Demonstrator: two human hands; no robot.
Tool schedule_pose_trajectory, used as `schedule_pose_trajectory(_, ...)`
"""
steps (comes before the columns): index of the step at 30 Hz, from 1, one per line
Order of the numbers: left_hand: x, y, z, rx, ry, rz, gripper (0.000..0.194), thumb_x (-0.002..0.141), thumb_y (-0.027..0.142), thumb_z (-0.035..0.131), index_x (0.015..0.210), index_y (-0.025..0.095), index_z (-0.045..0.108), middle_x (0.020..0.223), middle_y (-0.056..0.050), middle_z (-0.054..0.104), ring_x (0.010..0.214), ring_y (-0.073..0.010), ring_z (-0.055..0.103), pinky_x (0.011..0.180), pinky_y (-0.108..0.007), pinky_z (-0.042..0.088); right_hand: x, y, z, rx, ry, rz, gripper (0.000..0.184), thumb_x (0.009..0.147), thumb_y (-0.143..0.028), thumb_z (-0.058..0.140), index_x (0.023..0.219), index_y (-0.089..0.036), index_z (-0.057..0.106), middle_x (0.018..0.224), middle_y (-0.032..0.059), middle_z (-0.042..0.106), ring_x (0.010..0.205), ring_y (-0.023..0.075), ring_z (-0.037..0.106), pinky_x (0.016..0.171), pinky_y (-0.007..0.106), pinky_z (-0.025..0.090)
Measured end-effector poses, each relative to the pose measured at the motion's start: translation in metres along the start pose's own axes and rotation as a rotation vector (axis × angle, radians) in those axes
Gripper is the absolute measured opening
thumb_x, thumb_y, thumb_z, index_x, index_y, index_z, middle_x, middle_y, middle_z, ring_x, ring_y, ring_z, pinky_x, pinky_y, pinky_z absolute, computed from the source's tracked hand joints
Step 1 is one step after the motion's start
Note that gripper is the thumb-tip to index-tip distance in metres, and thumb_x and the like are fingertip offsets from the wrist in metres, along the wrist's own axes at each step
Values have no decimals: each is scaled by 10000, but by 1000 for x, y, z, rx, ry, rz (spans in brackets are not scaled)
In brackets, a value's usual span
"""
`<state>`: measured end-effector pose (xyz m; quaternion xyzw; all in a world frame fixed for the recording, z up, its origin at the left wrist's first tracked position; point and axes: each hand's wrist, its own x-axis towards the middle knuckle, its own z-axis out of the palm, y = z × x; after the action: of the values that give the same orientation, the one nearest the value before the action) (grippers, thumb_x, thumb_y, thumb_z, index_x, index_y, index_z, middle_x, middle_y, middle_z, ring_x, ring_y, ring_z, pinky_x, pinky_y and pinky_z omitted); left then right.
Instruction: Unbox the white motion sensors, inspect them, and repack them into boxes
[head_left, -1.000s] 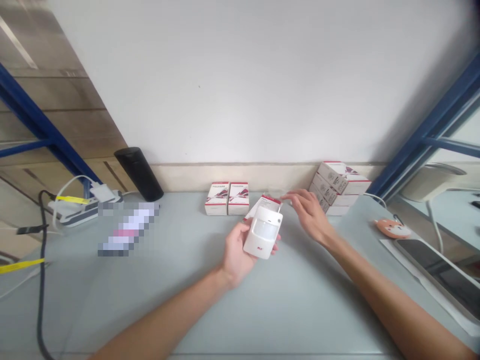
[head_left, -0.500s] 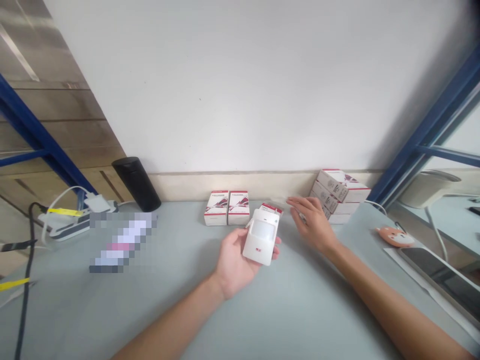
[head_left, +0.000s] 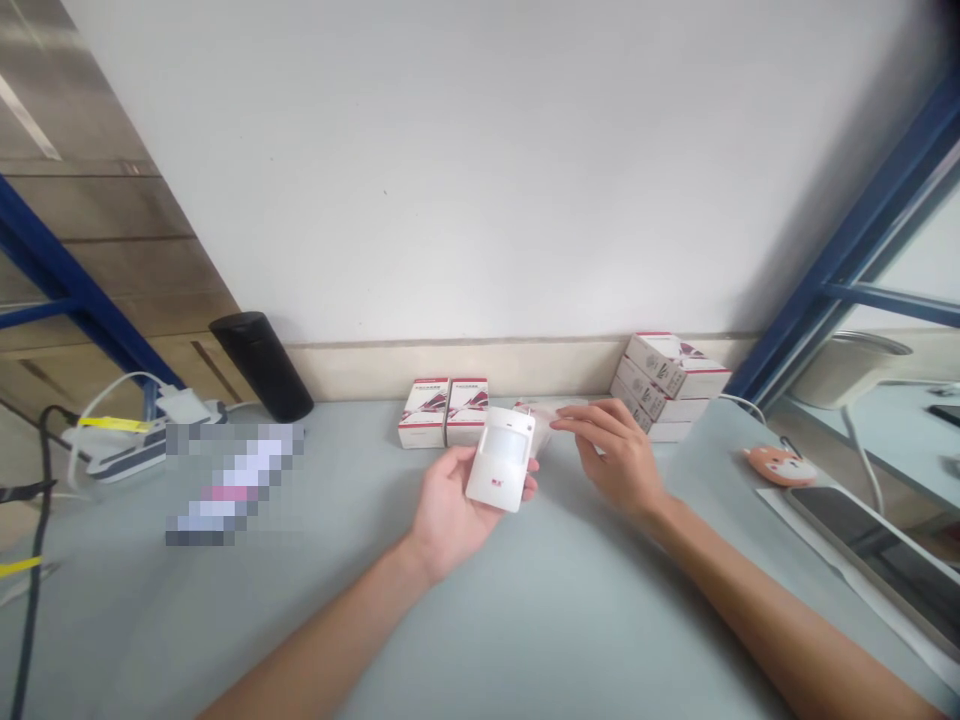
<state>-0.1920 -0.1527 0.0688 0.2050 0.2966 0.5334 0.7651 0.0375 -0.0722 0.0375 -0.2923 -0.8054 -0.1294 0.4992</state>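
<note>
The left hand is palm up with the fingers curled a bit, and it grips a white motion sensor, with the thumb on the near side and the fingertips showing past the far side. The sensor stands a bit tilted in that hand, above the table. The right hand is open and reaches in from the right, with its fingers spread a little and pointing at a flat white paper thing just past the sensor. I cannot tell if they touch it. Past the grip, two white and red boxes stand side by side, and a stack of the same kind of boxes sits to the right of them by the wall. The pale blue table runs under it all. Far left of the grip are a black flask, a blurred thing and a power strip. Far right of the grip are a small orange fox thing and a dark flat tablet, and a blue metal frame goes up beside the wall
</note>
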Motion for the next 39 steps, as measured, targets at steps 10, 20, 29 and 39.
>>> schedule_pose_trajectory(10, -3, 3, 4, 18, -26, -24, 485, 952, 273, 485, 1290, -22, 668, 1105, -283, 759, 926, -319, 731, 890, -420, 531, 7, -2, -9, -69, 155, -55, 358, 898, 78, 617, 881, -273, 688, 935, -23, 792, 817, 192, 596, 742, 346, 531)
schedule_pose_trajectory(20, -1, -1, -3, 58, -80, -43, 504, 958, 315, 494, 1319, 4, 658, 1117, -270, 760, 906, -315, 718, 901, -435, 509, 9, -10, -12, -41, 215, -50, 334, 896, 76, 614, 916, -255, 656, 926, 13, 766, 785, 178, 631, 703, 330, 526)
schedule_pose_trajectory(29, -6, -2, 0, 87, -205, -60, 529, 959, 307, 470, 1399, 42, 599, 1105, -243, 763, 899, -342, 725, 915, -464, 473, 9, -23, -9, 73, 121, 90, 350, 946, 10, 582, 1137, -273, 658, 989, 38, 739, 876, 208, 675, 788, 374, 565)
schedule_pose_trajectory(39, -6, -2, 2, 120, -203, 40, 599, 959, 248, 505, 1556, 234, 465, 1273, -140, 724, 976, -323, 734, 902, -470, 503, 8, -35, -12, 259, -105, 140, 338, 967, -95, 555, 1231, -279, 660, 1216, 89, 709, 1112, 250, 700, 913, 421, 592)
